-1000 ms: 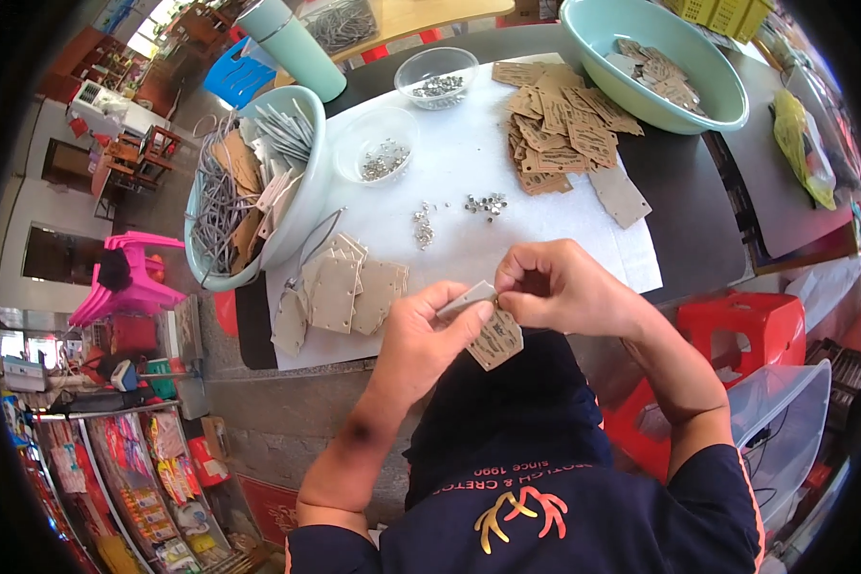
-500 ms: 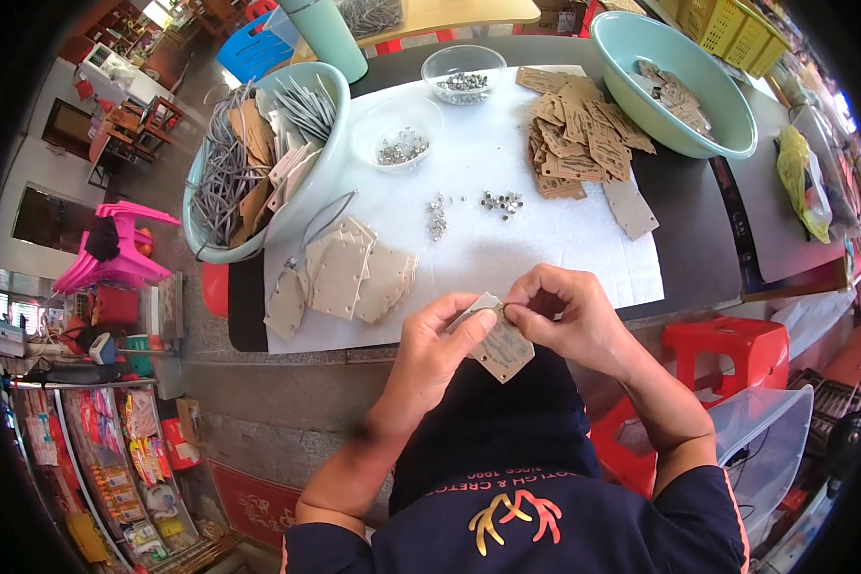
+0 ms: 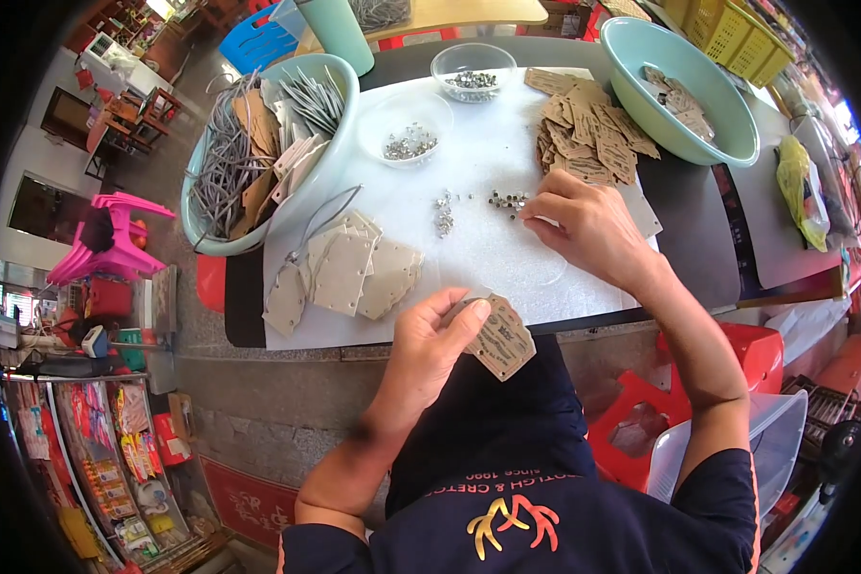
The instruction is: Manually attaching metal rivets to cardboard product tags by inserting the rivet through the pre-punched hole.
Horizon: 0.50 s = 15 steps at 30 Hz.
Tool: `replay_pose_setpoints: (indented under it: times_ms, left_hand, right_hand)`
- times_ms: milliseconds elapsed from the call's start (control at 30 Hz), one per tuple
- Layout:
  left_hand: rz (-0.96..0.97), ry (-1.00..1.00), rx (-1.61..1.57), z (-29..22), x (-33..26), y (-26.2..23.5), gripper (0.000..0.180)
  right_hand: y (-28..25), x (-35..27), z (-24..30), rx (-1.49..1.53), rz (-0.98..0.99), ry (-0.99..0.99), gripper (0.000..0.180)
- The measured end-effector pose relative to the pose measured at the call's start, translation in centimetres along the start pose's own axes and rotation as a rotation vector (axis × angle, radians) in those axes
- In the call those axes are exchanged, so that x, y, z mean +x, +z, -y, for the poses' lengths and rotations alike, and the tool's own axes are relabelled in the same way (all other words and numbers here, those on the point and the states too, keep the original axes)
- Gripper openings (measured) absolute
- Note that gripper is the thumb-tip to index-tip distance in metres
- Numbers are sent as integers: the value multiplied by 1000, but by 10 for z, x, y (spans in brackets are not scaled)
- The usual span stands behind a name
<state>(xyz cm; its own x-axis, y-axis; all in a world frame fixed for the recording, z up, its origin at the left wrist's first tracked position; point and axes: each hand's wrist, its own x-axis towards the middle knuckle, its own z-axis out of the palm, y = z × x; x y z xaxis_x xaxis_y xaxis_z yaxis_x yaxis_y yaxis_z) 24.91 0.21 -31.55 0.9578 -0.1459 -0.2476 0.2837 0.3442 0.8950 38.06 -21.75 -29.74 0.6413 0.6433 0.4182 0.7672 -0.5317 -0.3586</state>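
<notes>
From where I stand, the dark desk (image 3: pixel 684 215) spreads out ahead of both hands' fingers, with a white sheet (image 3: pixel 402 206) over much of it, probably so small bits show up and don't roll. The left basin (image 3: pixel 340 143), full of grey cords (image 3: pixel 230 172) and cards, sits beyond the left fingers and off to their left; the right basin (image 3: pixel 679 53) stands past the right fingers, farther right, its high walls likely keeping loose cards together. Grey cards (image 3: pixel 344 273) lie fanned just left of the left fingers, and a heap of brown cards (image 3: pixel 593 129) sits just beyond the right hand (image 3: pixel 593 225), both seemingly left within easy reach. That hand is over the sheet, thumb and forefinger brought close together; whether anything is between them I can't tell. The left hand (image 3: pixel 430 335) pinches one printed card (image 3: pixel 500 344) at its upper corner, below the desk's near edge, which seems to leave most of its face open. Two clear bowls, one nearer (image 3: pixel 378 120) and one farther (image 3: pixel 450 86), stand ahead of the right fingers and to their left, holding metal pieces. Smallest are the loose dark studs (image 3: pixel 502 202) right at the right fingertips, and shiny bits (image 3: pixel 444 215) farther left, grouped apart perhaps to keep the kinds separate.
</notes>
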Motion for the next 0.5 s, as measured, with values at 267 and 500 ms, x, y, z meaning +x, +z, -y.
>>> replay_pose_setpoints:
  times_ms: [267,500]
  left_hand:
    - [-30,26,49,-5,1,1,23]
    - [-32,63,60,-6,10,0,22]
  right_hand:
    - [7,26,-17,-174,160,-216,11]
    - [11,42,-11,-233,228,-224,13]
